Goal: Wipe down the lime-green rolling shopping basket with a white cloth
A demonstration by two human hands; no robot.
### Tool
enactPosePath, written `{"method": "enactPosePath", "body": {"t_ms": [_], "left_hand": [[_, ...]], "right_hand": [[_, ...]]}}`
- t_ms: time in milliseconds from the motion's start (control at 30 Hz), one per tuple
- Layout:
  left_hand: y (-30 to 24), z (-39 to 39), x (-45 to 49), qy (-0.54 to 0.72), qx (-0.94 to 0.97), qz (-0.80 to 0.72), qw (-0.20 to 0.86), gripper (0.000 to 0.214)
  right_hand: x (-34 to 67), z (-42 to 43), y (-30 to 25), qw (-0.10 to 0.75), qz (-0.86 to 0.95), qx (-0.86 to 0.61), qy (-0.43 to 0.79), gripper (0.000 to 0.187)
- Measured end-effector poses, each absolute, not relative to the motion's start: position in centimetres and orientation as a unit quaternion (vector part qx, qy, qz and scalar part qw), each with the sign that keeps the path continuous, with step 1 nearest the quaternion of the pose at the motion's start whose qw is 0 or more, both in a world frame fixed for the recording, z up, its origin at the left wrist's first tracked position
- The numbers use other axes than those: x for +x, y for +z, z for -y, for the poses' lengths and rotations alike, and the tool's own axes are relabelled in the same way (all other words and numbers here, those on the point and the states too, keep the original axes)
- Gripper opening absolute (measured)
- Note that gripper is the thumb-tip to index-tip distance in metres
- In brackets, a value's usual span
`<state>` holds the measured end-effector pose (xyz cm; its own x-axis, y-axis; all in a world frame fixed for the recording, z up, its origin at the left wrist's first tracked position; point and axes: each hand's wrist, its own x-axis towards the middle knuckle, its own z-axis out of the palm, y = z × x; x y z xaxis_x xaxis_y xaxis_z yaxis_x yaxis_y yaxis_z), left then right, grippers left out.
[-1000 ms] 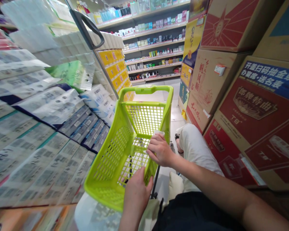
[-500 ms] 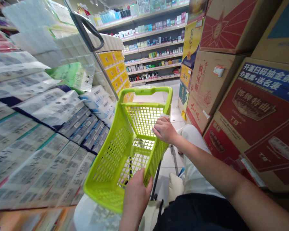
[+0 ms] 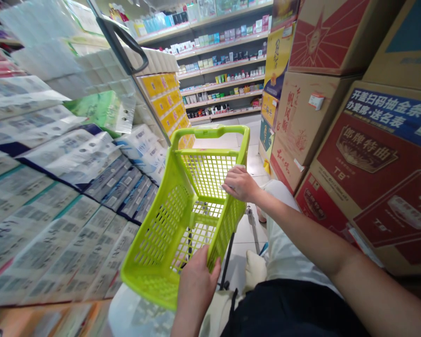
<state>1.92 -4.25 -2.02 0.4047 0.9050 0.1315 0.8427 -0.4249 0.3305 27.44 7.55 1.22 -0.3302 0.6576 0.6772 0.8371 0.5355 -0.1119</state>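
Between stacked cartons (image 3: 366, 145) and paper packs (image 3: 66, 192), a green basket (image 3: 180, 178) is held at its side rim (image 3: 219, 234).
Over the last second, the right hand (image 3: 241, 183) has been moved farther along that rim, so a more distant stretch is reached; a barely visible pale wad (image 3: 244, 166) is covered by its curled, closed-up fingers. Nearer, the rim is pinched by the left hand's (image 3: 197, 277) thumb and fingers.
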Motion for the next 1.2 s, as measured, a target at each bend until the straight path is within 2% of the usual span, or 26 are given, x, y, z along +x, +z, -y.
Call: {"method": "enactPosePath", "body": {"t_ms": [133, 267, 500, 700, 933, 1067, 1200], "left_hand": [[-1.9, 4.2, 2.2, 0.154, 0.833, -0.524, 0.091, 0.018], [-1.9, 4.1, 2.2, 0.154, 0.834, -0.523, 0.084, 0.02], [-2.2, 4.2, 1.7, 0.154, 0.833, -0.521, 0.105, 0.02], [-2.5, 4.1, 1.7, 0.153, 0.83, -0.523, 0.122, 0.022], [-2.2, 4.0, 2.1, 0.141, 0.829, -0.532, 0.103, 0.021], [-2.0, 4.1, 2.0, 0.142, 0.835, -0.523, 0.095, 0.02], [-2.0, 4.1, 2.1, 0.147, 0.837, -0.518, 0.092, 0.018]], "right_hand": [[25.6, -6.5, 0.6, 0.387, 0.765, -0.502, -0.112, 0.03], [21.9, -2.9, -0.9, 0.401, 0.781, -0.474, -0.068, 0.026], [23.6, -3.5, -0.4, 0.346, 0.848, -0.395, -0.075, 0.032], [27.5, -7.7, 1.3, 0.355, 0.808, -0.459, -0.101, 0.035], [23.1, -3.8, -0.6, 0.393, 0.794, -0.459, -0.065, 0.028], [23.0, -3.2, -0.8, 0.36, 0.834, -0.412, -0.066, 0.029], [26.6, -6.3, 0.9, 0.337, 0.837, -0.422, -0.089, 0.036]]}}
